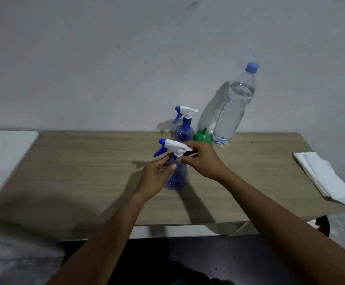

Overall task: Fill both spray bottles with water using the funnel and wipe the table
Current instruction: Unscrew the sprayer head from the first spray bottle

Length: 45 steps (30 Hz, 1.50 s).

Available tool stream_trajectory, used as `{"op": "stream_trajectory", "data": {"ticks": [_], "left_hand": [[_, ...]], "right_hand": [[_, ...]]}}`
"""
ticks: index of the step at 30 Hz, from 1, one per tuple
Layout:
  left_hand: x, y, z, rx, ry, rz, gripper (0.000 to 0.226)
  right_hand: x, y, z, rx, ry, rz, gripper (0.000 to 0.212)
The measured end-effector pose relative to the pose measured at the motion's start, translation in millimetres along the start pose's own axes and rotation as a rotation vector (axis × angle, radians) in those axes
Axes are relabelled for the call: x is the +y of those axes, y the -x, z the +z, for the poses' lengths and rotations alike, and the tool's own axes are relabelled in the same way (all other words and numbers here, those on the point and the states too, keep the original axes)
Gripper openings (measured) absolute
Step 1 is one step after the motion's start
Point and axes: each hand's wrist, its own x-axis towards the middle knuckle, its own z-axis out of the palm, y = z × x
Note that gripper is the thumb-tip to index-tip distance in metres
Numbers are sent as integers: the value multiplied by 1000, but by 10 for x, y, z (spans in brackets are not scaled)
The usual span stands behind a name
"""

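A blue see-through spray bottle (177, 179) stands on the wooden table (85, 171) near its middle. My left hand (157, 175) grips the bottle's body from the left. My right hand (202, 159) holds the white and blue spray head (172, 148) at the bottle's neck. A second blue spray bottle (184, 128) with its head on stands behind, near the wall. A green funnel (203, 136) lies upside down right of it. A large clear water bottle (233, 108) with a blue cap stands beside the funnel, mostly full.
White folded paper towels (324, 177) lie at the table's right edge. A white surface (5, 149) adjoins the table on the left. A plain wall rises right behind the table.
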Motion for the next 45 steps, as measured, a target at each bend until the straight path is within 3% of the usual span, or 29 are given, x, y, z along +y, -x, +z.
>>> {"op": "stream_trajectory", "data": {"ticks": [9,18,33,45], "left_hand": [[65,72,59,-14,45,-57,38],[72,71,55,-47,1,-63,38],[-42,4,60,-53,14,-48,39],[-101,-13,68,-29,18,-67,42]], "right_hand": [[17,17,29,19,-36,87,30],[38,-46,-30,-51,-4,9,27],[94,-28,42,17,148,-122,31],[-7,-163,-110,-125,272,-107,23]]}}
